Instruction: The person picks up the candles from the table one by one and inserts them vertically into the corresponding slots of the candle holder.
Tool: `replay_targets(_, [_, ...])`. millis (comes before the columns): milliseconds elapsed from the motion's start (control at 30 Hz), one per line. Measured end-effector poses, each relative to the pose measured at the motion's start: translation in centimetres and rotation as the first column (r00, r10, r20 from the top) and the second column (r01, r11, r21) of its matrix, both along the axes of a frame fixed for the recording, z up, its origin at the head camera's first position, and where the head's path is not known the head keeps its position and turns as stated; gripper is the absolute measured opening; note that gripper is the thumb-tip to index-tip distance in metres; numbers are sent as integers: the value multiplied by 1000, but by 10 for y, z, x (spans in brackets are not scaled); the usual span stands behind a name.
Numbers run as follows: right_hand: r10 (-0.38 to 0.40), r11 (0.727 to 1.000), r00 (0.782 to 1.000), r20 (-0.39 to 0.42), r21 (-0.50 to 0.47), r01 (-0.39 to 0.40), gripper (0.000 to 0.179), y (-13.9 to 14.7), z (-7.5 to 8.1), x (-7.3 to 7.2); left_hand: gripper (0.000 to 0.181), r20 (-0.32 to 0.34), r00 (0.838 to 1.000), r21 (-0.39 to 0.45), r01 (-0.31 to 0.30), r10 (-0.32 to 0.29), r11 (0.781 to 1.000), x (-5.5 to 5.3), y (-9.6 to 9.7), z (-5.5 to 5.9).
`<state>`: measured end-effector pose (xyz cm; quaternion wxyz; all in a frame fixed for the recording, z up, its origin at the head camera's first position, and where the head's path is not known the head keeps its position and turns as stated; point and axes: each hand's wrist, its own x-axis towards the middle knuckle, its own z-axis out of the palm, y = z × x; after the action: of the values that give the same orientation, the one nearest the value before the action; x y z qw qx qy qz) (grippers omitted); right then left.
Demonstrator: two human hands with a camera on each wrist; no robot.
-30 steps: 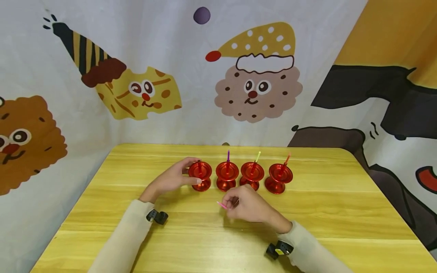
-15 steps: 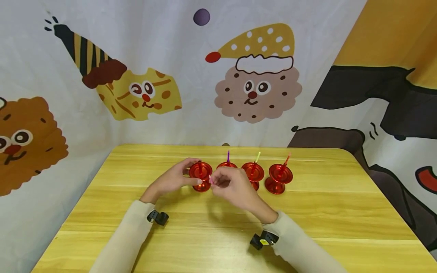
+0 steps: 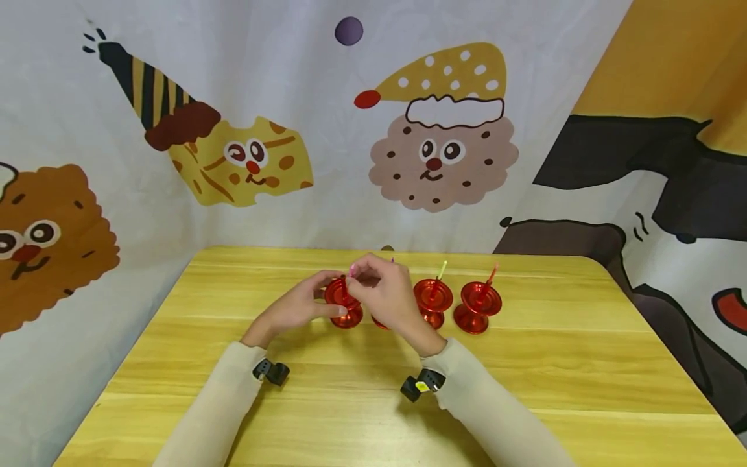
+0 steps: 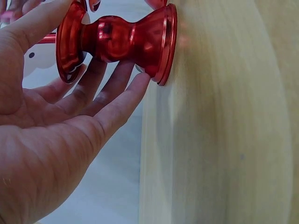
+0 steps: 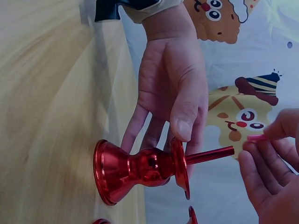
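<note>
A shiny red metal candle holder (image 3: 348,318) stands leftmost in a row on the table. My left hand (image 3: 292,305) steadies it, thumb at its dish rim and fingers round the waist and base. From its dish rises a thin red tube (image 5: 210,155). Above it, my right hand (image 3: 388,292) pinches a small pink candle (image 5: 256,137) between thumb and fingertips. In the right wrist view, a gap shows between candle and tube top. The second holder (image 3: 380,323) is mostly hidden behind my right hand; just the tip of its purple candle (image 3: 393,260) shows.
To the right stand a holder (image 3: 433,296) with a yellow-green candle (image 3: 442,270) and another holder (image 3: 481,299) with a red candle (image 3: 493,272). The wooden table (image 3: 554,350) ends at a cartoon-printed curtain (image 3: 327,224).
My right hand has moved left and up with the pink candle, from the table's middle to above the leftmost holder. The left hand has stayed on that holder.
</note>
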<state>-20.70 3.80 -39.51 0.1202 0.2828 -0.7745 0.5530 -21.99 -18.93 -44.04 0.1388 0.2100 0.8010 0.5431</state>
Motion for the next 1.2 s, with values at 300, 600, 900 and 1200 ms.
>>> replay_targets(300, [-47,999,994,-100,9,48,5,-11,-6,-13,73,13,1000,24,17,-17,1000,-1,-1,-1])
replay_targets(600, [-40,997,986,-161,63,51,6,-15,-8,-16,72,19,1000,28,14,-14,1000,0,0,1])
replay_targets(900, [-52,996,984,-171,69,65,6,-19,-11,-15,71,-4,1000,12,14,-14,1000,-1,-2,-2])
replay_targets(1200, [-73,991,982,-177,94,91,7,-21,-14,-14,71,-13,1000,20,22,-21,1000,-2,-1,-1])
